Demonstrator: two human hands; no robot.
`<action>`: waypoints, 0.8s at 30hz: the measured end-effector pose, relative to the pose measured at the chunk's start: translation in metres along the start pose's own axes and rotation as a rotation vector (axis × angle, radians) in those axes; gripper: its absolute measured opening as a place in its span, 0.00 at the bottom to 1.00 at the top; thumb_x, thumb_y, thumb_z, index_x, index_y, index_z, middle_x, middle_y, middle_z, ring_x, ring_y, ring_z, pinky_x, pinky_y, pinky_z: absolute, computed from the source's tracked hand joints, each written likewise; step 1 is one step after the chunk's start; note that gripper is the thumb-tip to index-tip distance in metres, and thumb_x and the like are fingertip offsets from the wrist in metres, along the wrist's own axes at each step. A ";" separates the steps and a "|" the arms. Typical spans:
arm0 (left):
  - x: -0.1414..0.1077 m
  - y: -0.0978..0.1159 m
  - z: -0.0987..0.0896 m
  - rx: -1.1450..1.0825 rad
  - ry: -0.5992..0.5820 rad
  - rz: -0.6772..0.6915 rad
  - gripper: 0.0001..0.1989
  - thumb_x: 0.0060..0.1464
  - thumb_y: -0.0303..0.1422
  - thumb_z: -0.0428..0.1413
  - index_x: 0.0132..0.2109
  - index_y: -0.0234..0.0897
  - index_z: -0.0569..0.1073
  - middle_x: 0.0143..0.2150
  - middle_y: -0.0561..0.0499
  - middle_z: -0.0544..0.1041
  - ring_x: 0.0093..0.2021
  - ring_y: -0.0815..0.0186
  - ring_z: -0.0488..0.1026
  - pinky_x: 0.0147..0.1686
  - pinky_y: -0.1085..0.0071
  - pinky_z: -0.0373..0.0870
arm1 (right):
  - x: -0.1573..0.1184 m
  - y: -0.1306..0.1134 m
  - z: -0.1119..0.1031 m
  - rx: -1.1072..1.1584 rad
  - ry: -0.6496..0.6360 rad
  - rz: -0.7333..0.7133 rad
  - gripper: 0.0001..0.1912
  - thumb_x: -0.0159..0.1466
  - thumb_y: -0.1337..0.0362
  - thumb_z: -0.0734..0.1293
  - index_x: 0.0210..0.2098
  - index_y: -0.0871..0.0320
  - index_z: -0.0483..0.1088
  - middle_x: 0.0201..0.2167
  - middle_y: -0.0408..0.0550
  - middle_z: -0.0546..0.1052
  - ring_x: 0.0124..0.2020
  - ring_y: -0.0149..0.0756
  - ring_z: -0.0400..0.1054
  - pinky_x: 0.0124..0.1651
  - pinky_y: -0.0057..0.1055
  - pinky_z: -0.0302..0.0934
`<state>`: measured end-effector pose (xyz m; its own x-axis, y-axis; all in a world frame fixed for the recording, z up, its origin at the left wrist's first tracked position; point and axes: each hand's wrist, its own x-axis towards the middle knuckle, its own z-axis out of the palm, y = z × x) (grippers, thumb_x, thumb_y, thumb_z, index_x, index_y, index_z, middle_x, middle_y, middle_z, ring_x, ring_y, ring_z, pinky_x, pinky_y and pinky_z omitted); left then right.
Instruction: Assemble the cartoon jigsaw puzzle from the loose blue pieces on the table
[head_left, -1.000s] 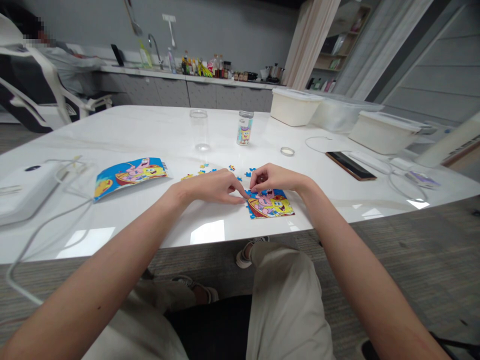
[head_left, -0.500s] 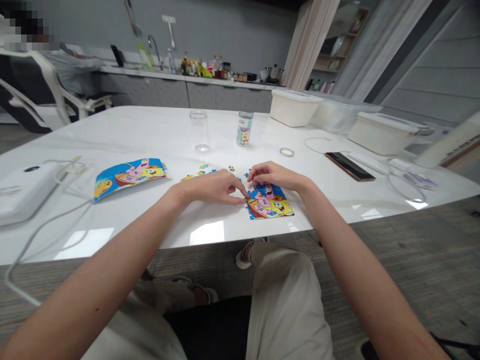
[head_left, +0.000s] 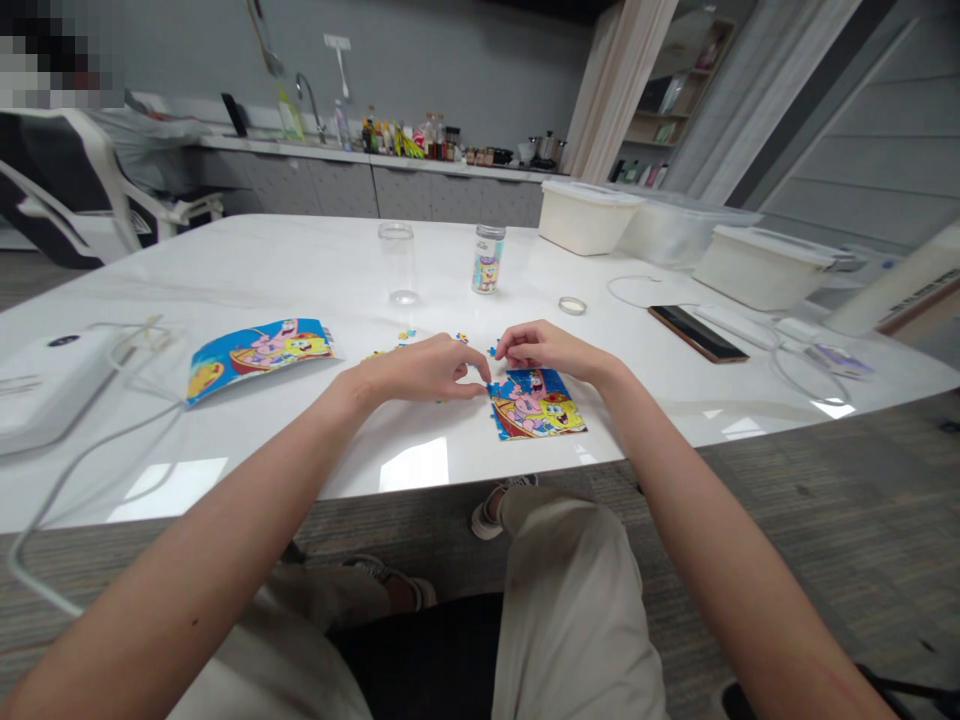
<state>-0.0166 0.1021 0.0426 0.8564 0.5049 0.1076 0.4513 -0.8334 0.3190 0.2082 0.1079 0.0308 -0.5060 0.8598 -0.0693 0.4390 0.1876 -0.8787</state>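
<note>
A partly assembled jigsaw puzzle (head_left: 538, 408) with cartoon figures lies near the table's front edge, its left side jagged. At its upper left corner, my left hand (head_left: 439, 368) has thumb and index finger pinched around a small blue puzzle piece (head_left: 492, 387). My right hand (head_left: 551, 346) rests just above the puzzle's top edge with its fingers curled in; whatever they may hold is hidden. Loose puzzle pieces (head_left: 406, 335) lie behind my left hand, which partly covers them. Further left, a curved picture sheet (head_left: 262, 352) shows the same cartoon scene.
Behind the pieces stand a clear jar (head_left: 397, 265) and a labelled jar (head_left: 488, 260), with a round lid (head_left: 572, 305) nearby. A phone (head_left: 697, 333), cables and lidded bins (head_left: 589, 218) are at right. A white device (head_left: 56, 385) sits at left; a person is beyond the table.
My left hand has drawn slightly up and back from the puzzle's left edge, uncovering more of it. My right hand has shifted slightly up off the puzzle's top, showing more of the picture.
</note>
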 end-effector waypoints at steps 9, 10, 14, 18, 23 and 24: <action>0.000 -0.017 0.008 0.366 0.068 -0.161 0.15 0.59 0.34 0.48 0.50 0.37 0.73 0.27 0.48 0.75 0.28 0.66 0.71 0.28 0.73 0.58 | 0.011 0.008 -0.003 -0.024 0.163 -0.038 0.10 0.52 0.70 0.59 0.27 0.60 0.72 0.19 0.42 0.67 0.22 0.28 0.57 0.27 0.27 0.50; 0.000 -0.017 0.008 0.420 0.097 -0.178 0.15 0.60 0.33 0.47 0.50 0.36 0.73 0.28 0.47 0.76 0.29 0.65 0.72 0.29 0.72 0.59 | 0.012 0.010 -0.004 -0.045 0.215 -0.057 0.11 0.51 0.70 0.58 0.26 0.60 0.71 0.18 0.42 0.66 0.22 0.29 0.56 0.27 0.28 0.50; -0.004 -0.003 0.005 0.546 0.177 -0.271 0.15 0.62 0.31 0.43 0.48 0.33 0.72 0.35 0.42 0.78 0.33 0.61 0.75 0.31 0.70 0.63 | 0.012 0.017 -0.005 -0.226 0.462 -0.130 0.12 0.50 0.67 0.55 0.24 0.59 0.70 0.19 0.42 0.66 0.25 0.32 0.59 0.32 0.29 0.52; -0.021 0.037 0.013 0.495 0.285 -0.470 0.14 0.60 0.26 0.43 0.47 0.30 0.70 0.43 0.39 0.76 0.44 0.56 0.74 0.38 0.65 0.68 | 0.010 0.021 -0.005 -0.277 0.537 -0.145 0.12 0.51 0.65 0.54 0.22 0.57 0.68 0.19 0.43 0.67 0.26 0.35 0.61 0.35 0.31 0.53; -0.043 0.072 0.055 0.346 0.378 -0.459 0.15 0.62 0.30 0.44 0.51 0.31 0.69 0.55 0.37 0.71 0.56 0.56 0.68 0.55 0.62 0.65 | 0.009 0.026 -0.007 -0.297 0.582 -0.126 0.12 0.51 0.65 0.54 0.22 0.56 0.67 0.20 0.44 0.68 0.27 0.36 0.61 0.36 0.32 0.54; -0.045 0.074 0.062 0.322 0.380 -0.445 0.16 0.63 0.31 0.44 0.52 0.31 0.69 0.57 0.37 0.70 0.58 0.56 0.67 0.56 0.62 0.64 | 0.009 0.027 -0.007 -0.299 0.591 -0.125 0.12 0.52 0.65 0.54 0.22 0.56 0.67 0.21 0.45 0.68 0.27 0.37 0.61 0.36 0.33 0.54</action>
<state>-0.0061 0.0043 0.0027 0.4501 0.8111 0.3735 0.8441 -0.5230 0.1185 0.2211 0.1239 0.0100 -0.1119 0.9225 0.3693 0.6335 0.3526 -0.6887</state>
